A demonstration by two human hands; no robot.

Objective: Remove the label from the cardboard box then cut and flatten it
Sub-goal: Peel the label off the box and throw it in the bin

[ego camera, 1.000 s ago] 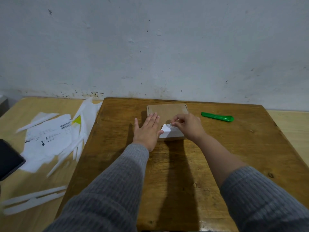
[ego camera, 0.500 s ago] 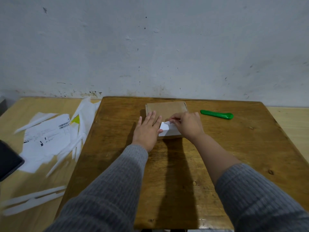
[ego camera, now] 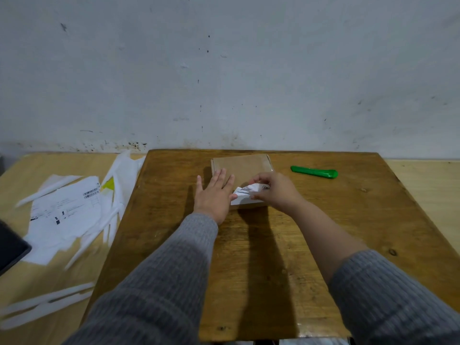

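At the far left edge a dark flat object [ego camera: 11, 245] juts into view over the pale wooden counter [ego camera: 44, 275], and beside it lies a heap of peeled white labels and backing strips [ego camera: 67, 215], one sheet showing a barcode and black print, with a small yellow scrap [ego camera: 108, 185] among them. More white strips [ego camera: 44, 305] lie nearer the person at the lower left. Next comes the darker brown counter [ego camera: 249, 270], set against a scuffed pale wall [ego camera: 224, 70]. On its far half sits the cardboard box [ego camera: 242, 166], flat and closed, close to the back edge. The left hand [ego camera: 215, 195] lies flat with straight fingers, palm down, pressing on the left part of the box top and holding nothing. Just beside its thumb the white label [ego camera: 242, 196] is partly lifted from the near part of the box, its raised end crumpled and curling upward. The right hand [ego camera: 276, 190] pinches that lifted end between thumb and fingertips, fingers curled round the paper, above the box's near right corner. Both forearms wear grey ribbed sleeves [ego camera: 159, 290], the right one pushed up the arm. Further right, well apart from the box, a green utility knife [ego camera: 315, 172] lies on the counter, untouched.
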